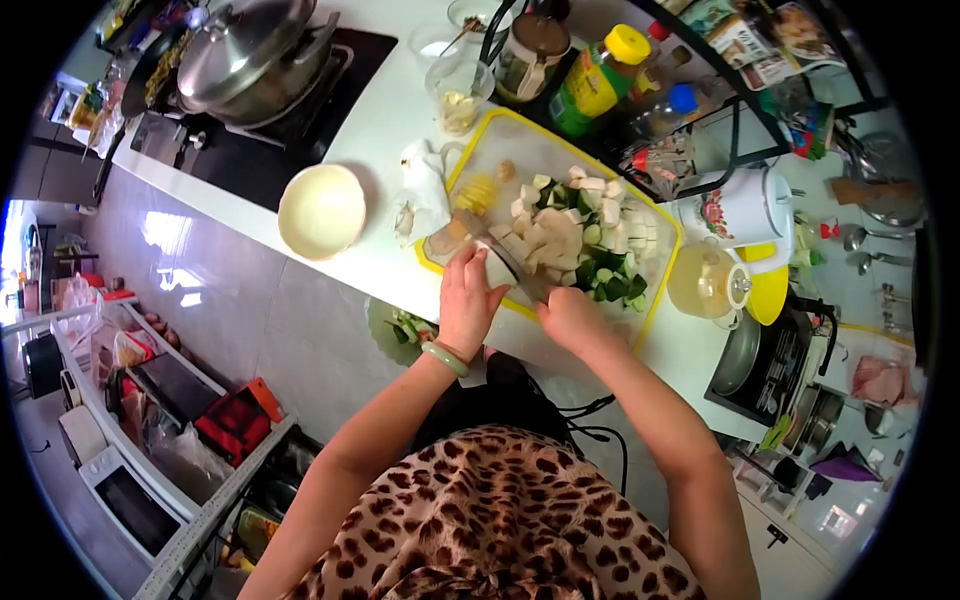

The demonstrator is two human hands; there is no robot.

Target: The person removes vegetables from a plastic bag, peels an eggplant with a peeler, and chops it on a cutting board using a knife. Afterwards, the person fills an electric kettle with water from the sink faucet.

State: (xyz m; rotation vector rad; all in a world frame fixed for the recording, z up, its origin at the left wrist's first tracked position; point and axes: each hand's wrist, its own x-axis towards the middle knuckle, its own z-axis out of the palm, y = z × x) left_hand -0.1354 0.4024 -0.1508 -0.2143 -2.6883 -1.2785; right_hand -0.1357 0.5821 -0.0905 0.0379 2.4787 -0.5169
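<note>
My right hand [575, 318] is wrapped round the handle of a kitchen knife [496, 250], whose blade slants up and to the left over the cutting board [663, 270]. My left hand [468, 302] presses a smooth white piece of food [495, 268] against the board, right beside the blade; its kind I cannot make out. On the translucent, yellow-rimmed board lie pale flat slices [550, 240], white cubes [625, 232], dark green chopped pieces [610, 275] and a small yellow sliced heap [476, 193]. The handle is mostly hidden in my fist.
Left of the board are a cream bowl [322, 212] and a white cloth or bag [421, 188]. A lidded pot [246, 62] stands on the stove. Behind the board are a yellow-capped bottle [600, 82] and a rack; a glass teapot [704, 282] is on the right. Below the counter's edge sits a scrap bin [392, 335].
</note>
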